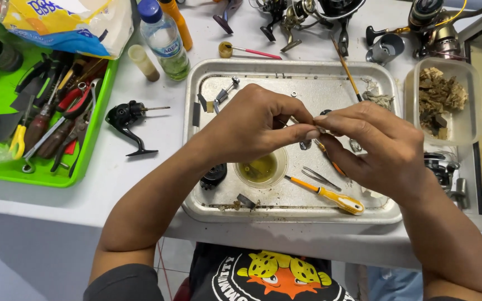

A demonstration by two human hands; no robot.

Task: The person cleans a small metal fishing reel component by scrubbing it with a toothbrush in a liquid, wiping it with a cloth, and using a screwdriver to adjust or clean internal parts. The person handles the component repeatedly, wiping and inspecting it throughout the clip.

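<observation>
both hands meet over the middle of a metal tray (196, 184) on a white table (140, 167). the left hand (252, 125) is curled, thumb and forefinger pinched together, and the right hand (372, 147) pinches from the other side, fingertips touching the left ones. between them sits a very small part (318, 131), too tiny to tell what it is.

in the tray, just below the hands, stands a small cup of yellowish liquid (260, 168). right of it lie tweezers (319, 177) and a yellow-handled screwdriver (327, 195).

left of the tray lies a black reel body (125, 118); further left, a green tray of hand tools (51, 120). a water bottle (164, 38) stands at the far side. on the right, a clear tub (444, 100) holds brown scraps.
</observation>
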